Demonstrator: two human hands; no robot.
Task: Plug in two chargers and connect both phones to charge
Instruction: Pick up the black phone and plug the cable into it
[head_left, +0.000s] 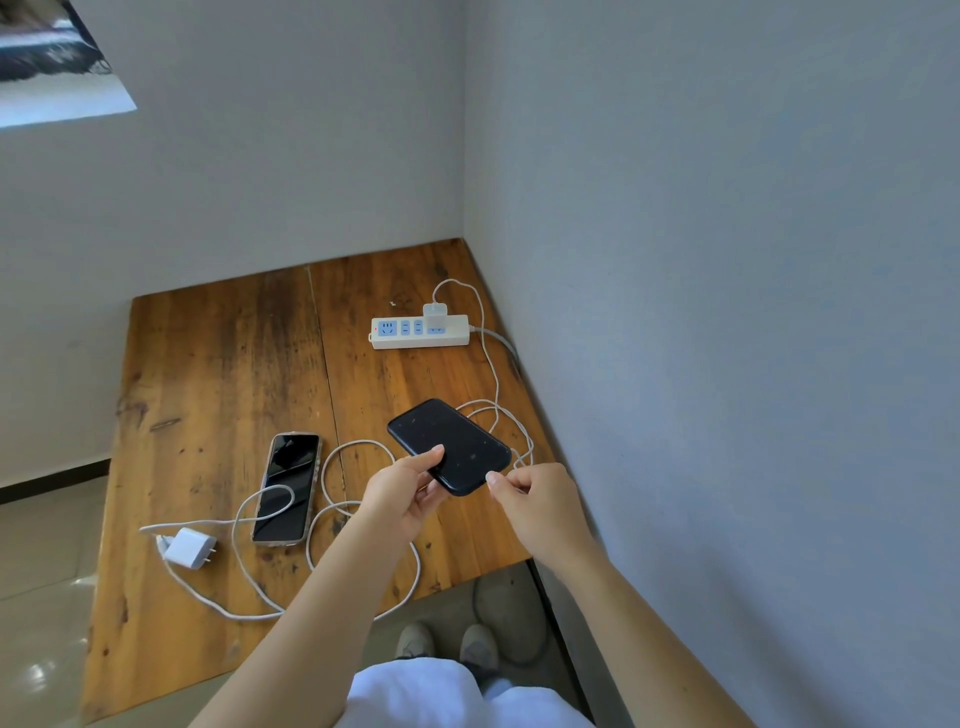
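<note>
My left hand (405, 491) holds a black phone (457, 444) above the wooden table (208, 364), screen up. My right hand (540, 501) pinches the end of a white cable (496, 384) at the phone's near edge. That cable runs back to a white charger (435, 313) plugged into the white power strip (420, 331) by the far wall. A second phone (287, 486) lies flat on the table to the left. A second white charger (189, 546) lies unplugged near the left front edge, and its cable (332, 525) loops across the table and over the second phone.
Walls close the table in at the back and on the right. The power strip's grey cord (501, 340) runs off the table's right edge. Below the table's front edge are my shoes (447, 644) on a tiled floor.
</note>
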